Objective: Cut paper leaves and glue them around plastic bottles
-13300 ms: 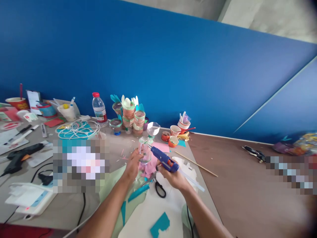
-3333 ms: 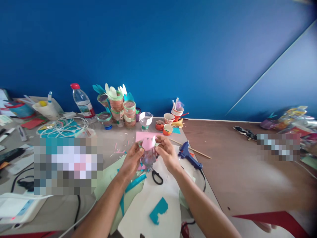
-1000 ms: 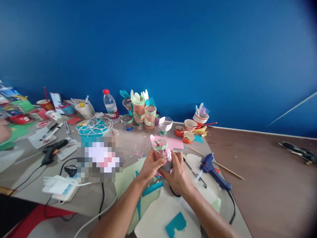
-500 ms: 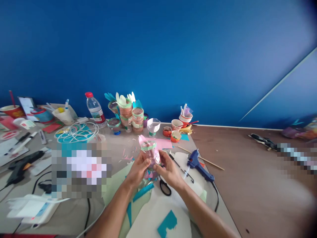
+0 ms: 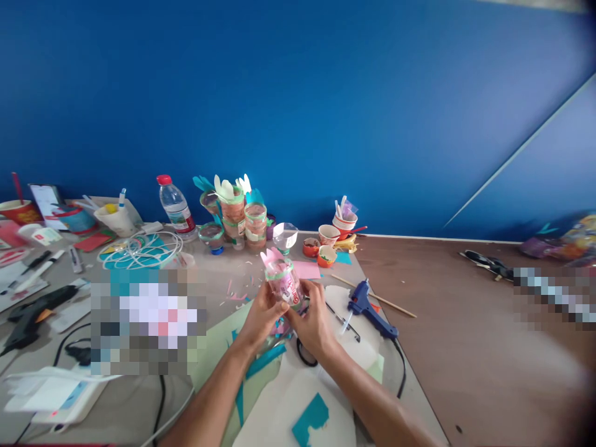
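Both my hands grip a small clear plastic cup (image 5: 285, 282), which looks like a cut-off bottle with a green-edged rim and a label with pink and red print. Pink petal-like paper (image 5: 272, 256) stands up at its rim. My left hand (image 5: 261, 313) wraps the left side, thumb in front. On the right side my right hand (image 5: 313, 320) closes round it, thumb on the lower front. Just below are teal and pink paper scraps (image 5: 280, 326) and a black scissors handle (image 5: 306, 354), partly hidden by my right hand.
A blue glue gun (image 5: 372, 309) lies to the right by a wooden stick (image 5: 386, 299). Decorated cups (image 5: 233, 214), a red-capped bottle (image 5: 177, 208) and paper cups (image 5: 328, 234) line the back. A black glue gun (image 5: 35, 316), cables and a power strip (image 5: 69, 397) are left.
The cup has been turned and tilted in my hands, so its red label lettering faces me more and the pink paper at its rim shows more. The view has shifted slightly.
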`<state>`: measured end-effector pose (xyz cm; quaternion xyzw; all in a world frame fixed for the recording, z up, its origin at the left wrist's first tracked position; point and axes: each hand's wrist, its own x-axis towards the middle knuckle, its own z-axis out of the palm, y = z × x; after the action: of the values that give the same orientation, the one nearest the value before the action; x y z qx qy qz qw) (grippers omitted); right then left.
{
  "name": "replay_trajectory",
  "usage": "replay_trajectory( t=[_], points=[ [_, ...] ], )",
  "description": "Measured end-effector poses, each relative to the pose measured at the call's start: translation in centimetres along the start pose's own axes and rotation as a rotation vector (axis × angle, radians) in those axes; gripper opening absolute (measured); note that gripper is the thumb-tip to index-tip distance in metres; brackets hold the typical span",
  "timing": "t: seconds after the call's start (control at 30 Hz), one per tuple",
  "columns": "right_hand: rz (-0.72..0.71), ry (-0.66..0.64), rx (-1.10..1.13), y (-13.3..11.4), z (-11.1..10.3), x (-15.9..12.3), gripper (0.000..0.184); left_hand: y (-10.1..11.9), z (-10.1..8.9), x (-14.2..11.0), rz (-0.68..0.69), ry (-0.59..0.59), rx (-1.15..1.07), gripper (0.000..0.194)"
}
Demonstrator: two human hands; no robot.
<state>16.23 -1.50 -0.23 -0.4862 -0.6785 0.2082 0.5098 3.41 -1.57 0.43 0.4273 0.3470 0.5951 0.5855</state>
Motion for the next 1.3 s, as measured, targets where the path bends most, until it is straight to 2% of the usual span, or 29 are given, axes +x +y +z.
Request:
replay_trajectory(
  t=[0.13,0.2,0.37,0.5,0.77,0.93,1.07,1.3],
  points=[
    [-0.102,-0.075,0.03,-0.4,-0.4,-0.3,0.049,0.3,-0.1,-0.2,-0.029,0.084,0.044,0.041],
    [-0.105,-0.116,0.072,-0.7,-0.8,-0.2,0.046,0.5,-0.2,-0.2,-0.042,0.117,0.063,0.038],
    [0.058,0.002,0.105,0.0,-1.0,0.7,0.032,0.9,-0.1,-0.2,-0.035,0.123,0.075,0.038],
    [0.119,0.049,0.146,0.7,-1.0,1.2,0.03,0.5,-0.3,0.0,-0.016,0.13,0.131,0.04],
    [0.187,-0.073,0.358,1.0,-0.7,1.0,0.028,0.2,-1.0,0.6,0.021,0.155,0.288,0.039],
    [0.266,-0.1,0.467,0.7,-0.7,1.2,0.028,0.6,-0.5,0.2,-0.001,0.145,0.224,0.038],
    [0.266,-0.14,0.488,0.5,-0.8,1.3,0.03,0.6,-0.4,0.1,-0.028,0.149,0.15,0.04],
    [0.275,-0.177,0.531,0.5,-0.7,1.2,0.032,0.0,-1.0,0.2,-0.008,0.107,0.23,0.035]
  ],
)
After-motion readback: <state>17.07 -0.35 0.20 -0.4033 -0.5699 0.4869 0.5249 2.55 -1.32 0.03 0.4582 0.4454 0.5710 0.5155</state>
